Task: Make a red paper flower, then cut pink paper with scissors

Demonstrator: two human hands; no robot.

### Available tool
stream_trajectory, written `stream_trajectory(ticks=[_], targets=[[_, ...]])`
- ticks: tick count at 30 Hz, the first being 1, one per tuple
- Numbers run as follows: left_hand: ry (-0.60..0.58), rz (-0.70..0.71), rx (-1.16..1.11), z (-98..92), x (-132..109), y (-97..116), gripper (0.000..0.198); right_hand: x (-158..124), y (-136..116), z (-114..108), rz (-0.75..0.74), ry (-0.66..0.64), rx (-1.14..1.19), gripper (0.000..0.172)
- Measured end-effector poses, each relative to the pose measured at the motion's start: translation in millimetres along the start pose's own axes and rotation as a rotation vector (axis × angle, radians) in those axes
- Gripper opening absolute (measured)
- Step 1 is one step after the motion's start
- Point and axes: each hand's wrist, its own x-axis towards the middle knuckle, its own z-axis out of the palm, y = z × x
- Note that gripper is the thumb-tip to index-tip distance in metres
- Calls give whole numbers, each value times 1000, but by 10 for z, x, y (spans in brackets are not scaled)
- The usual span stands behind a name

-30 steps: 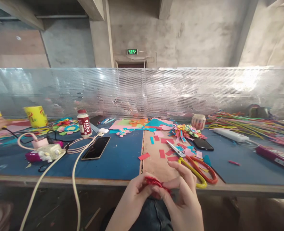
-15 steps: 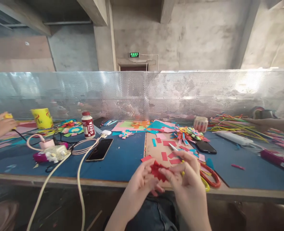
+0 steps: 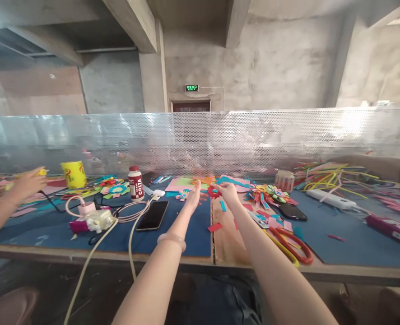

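Both my arms are stretched far over the blue table (image 3: pixel 173 228). My right hand (image 3: pixel 227 193) pinches a small red folded paper piece (image 3: pixel 214 192) at its fingertips, above the far sheets of coloured paper (image 3: pixel 186 182). Beside it, my left hand (image 3: pixel 195 194) is raised with its fingers extended, holding nothing, just left of the red piece. A brown board (image 3: pixel 227 234) with red and blue paper scraps lies under my right forearm.
Red and yellow scissors (image 3: pixel 290 246) lie right of my arm. Two phones (image 3: pixel 152 215) (image 3: pixel 290 211), a Costa bottle (image 3: pixel 136 183), cables and chargers (image 3: pixel 95 219), paper flowers (image 3: pixel 269 192), a yellow tape roll (image 3: pixel 74 174). Other people's hands at far left (image 3: pixel 27 183) and right (image 3: pixel 372 164). Perforated metal screen behind.
My hands moved from the near table edge out to the far side, carrying the red paper piece. The left hand let go of it and opened. The camera tilted up.
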Motion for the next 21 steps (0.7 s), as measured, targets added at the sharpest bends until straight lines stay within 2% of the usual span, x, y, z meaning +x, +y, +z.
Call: stream_trajectory(ticks=[4, 7, 11, 15, 21], targets=[[-196, -5, -37, -54, 5, -238, 63, -144, 279, 98, 91, -183, 89, 27], [-265, 28, -45, -75, 0, -323, 46, -234, 419, 137, 146, -303, 152, 25], [-305, 56, -54, -99, 11, -386, 34, -263, 510, 142, 184, -392, 229, 26], [-333, 81, -40, -118, 14, -414, 20, -253, 541, 135, 192, -428, 297, 27], [-333, 78, -25, -110, 46, -432, 21, -239, 568, 141, 210, -445, 375, 27]])
